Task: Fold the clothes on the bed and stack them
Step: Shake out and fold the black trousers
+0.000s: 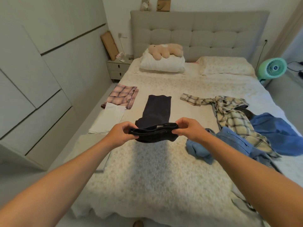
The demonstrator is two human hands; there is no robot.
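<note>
A dark navy garment stretches across the middle of the bed. Its far part lies flat, and its near end is lifted off the cover. My left hand pinches the near end's left corner. My right hand pinches the right corner. A folded pink plaid piece and a white piece lie at the bed's left edge. On the right lie a crumpled yellow plaid shirt, a light blue denim garment and a bright blue garment.
A white pillow with a plush bear lies by the headboard, and a second pillow is to its right. A nightstand and wardrobe doors line the left side. A green fan stands at right.
</note>
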